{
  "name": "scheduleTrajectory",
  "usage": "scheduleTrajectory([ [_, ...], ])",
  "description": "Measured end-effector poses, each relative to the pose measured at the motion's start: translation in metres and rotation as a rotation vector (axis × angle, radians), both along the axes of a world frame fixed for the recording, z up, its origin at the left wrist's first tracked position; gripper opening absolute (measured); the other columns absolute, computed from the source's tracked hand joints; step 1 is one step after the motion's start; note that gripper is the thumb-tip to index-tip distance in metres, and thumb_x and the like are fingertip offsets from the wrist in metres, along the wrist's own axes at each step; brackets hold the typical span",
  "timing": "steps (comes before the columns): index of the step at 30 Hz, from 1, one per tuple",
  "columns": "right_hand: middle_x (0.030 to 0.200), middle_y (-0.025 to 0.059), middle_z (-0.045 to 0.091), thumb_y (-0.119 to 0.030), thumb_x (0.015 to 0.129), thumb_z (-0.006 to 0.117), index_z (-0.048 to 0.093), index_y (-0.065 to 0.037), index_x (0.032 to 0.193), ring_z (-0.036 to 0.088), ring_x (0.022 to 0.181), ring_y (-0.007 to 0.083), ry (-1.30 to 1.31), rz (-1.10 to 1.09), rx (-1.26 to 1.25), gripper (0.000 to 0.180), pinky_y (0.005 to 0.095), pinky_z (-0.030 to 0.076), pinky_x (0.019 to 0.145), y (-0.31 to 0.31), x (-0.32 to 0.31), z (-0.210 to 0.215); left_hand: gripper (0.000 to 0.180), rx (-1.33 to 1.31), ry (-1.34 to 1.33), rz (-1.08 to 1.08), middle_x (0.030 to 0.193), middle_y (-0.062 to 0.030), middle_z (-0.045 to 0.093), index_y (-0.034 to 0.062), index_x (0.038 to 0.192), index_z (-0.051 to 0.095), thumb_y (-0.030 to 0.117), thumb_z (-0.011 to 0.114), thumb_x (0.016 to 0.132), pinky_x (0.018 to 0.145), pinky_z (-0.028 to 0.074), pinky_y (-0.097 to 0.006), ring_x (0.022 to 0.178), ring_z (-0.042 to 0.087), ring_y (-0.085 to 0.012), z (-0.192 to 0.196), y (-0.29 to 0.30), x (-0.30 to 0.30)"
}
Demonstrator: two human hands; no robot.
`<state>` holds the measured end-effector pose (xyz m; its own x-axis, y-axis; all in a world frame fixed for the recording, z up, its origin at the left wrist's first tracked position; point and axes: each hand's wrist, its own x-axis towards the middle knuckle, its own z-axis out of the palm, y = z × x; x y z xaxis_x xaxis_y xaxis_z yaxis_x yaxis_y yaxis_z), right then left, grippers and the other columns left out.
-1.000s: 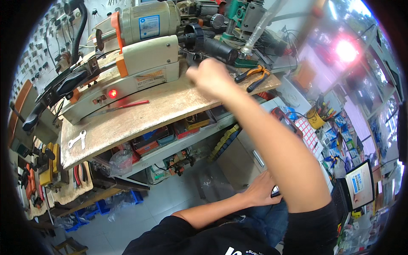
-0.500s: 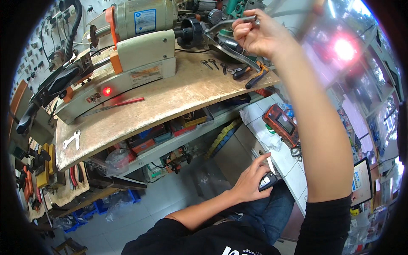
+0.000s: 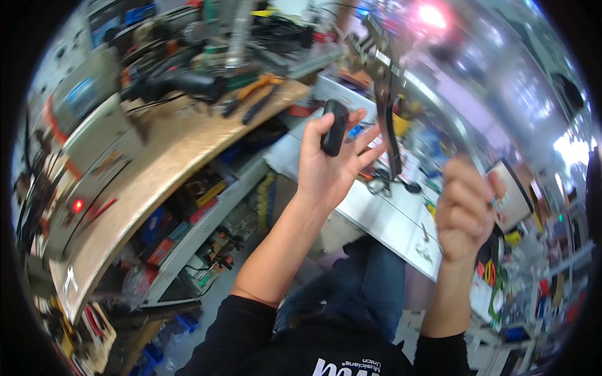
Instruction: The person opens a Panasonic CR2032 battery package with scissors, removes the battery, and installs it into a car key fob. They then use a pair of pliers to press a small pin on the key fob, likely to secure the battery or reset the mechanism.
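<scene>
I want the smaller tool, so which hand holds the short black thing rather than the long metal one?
The left hand grips the short black object; the right hand holds the long metal tool upright.

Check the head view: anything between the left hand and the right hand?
Yes. In the head view a dark, thin metal tool rises from the right hand, standing between it and the left hand, which holds a small black device.
</scene>
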<state>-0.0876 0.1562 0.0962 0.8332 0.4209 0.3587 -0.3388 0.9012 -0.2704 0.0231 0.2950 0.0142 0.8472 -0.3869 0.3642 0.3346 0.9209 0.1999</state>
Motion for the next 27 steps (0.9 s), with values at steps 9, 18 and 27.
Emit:
scheduleTrajectory([
  [9, 0.094, 0.0167, 0.056, -0.03, 0.082, 0.048, 0.05, 0.005, 0.097, 0.056, 0.063, 0.0191, 0.135, -0.633, -0.884, 0.038, 0.0289, 0.047, 0.056, -0.13, -0.102, -0.121, 0.025, 0.516, 0.171, -0.214, 0.085, -0.0038, 0.053, 0.0093, 0.093, 0.05, 0.031, 0.045, 0.082, 0.056, 0.036, -0.028, 0.066, 0.053, -0.0174, -0.061, -0.144, -0.064],
  [18, 0.136, 0.0198, 0.033, -0.017, 0.082, 0.055, 0.019, -0.006, 0.14, 0.033, 0.126, 0.0351, 0.399, -0.635, -0.568, 0.07, 0.0552, 0.033, 0.098, -0.152, -0.1, -0.178, 0.049, 0.959, -0.397, -0.168, 0.106, -0.0087, 0.046, 0.0003, 0.127, 0.032, 0.016, 0.05, 0.084, 0.08, 0.04, -0.028, 0.091, 0.047, -0.0141, -0.084, -0.183, -0.093],
  [27, 0.144, 0.0265, 0.015, -0.014, 0.069, 0.061, 0.02, -0.023, 0.142, 0.018, 0.13, 0.0491, 0.27, -0.524, -0.214, 0.084, 0.0647, 0.02, 0.099, -0.174, -0.104, -0.192, 0.048, 1.1, -0.524, -0.146, 0.13, -0.0123, 0.034, -0.0002, 0.108, 0.047, 0.018, 0.074, 0.072, 0.077, 0.049, -0.03, 0.085, 0.059, -0.018, -0.059, -0.171, -0.033],
])
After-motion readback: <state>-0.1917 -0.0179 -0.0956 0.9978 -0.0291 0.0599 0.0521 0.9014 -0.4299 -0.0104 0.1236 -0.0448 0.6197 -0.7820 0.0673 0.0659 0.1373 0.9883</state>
